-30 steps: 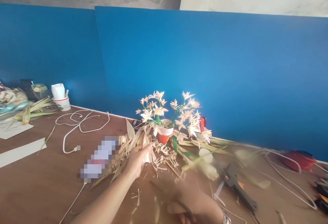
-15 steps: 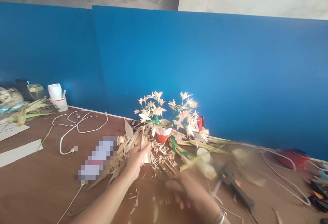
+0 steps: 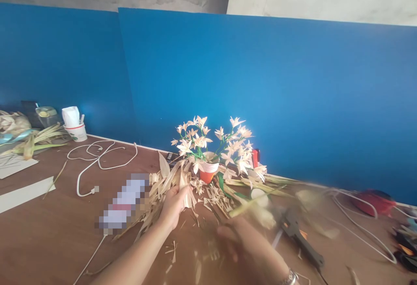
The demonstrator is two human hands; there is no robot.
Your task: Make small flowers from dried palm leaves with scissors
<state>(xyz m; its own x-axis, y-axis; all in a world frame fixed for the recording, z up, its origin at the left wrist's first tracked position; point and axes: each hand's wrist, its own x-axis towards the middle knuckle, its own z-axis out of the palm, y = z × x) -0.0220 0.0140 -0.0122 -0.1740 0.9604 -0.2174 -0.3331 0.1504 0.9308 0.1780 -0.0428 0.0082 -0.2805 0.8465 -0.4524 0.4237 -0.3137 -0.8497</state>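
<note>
My left hand [image 3: 174,204] is closed on a pale dried corn husk [image 3: 186,189] in front of the flower pot, its thumb pressed on top. More loose husks [image 3: 159,189] spread to the left of that hand. My right hand [image 3: 239,241] is over the table to the right and nearer to me. Motion smears its fingers, so what they hold, if anything, does not show. Behind both hands stands an orange and white pot [image 3: 207,173] with green stems and cream, star-shaped husk flowers [image 3: 200,140].
A black glue gun [image 3: 301,239] lies right of my right hand. White cables [image 3: 97,159] loop at the left, near a paper cup [image 3: 75,132]. A white strip [image 3: 26,194] lies at far left. A blue partition [image 3: 260,81] closes off the back.
My right hand has shifted slightly to the right, still blurred. My left hand keeps hold of the corn husk, almost in the same place.
</note>
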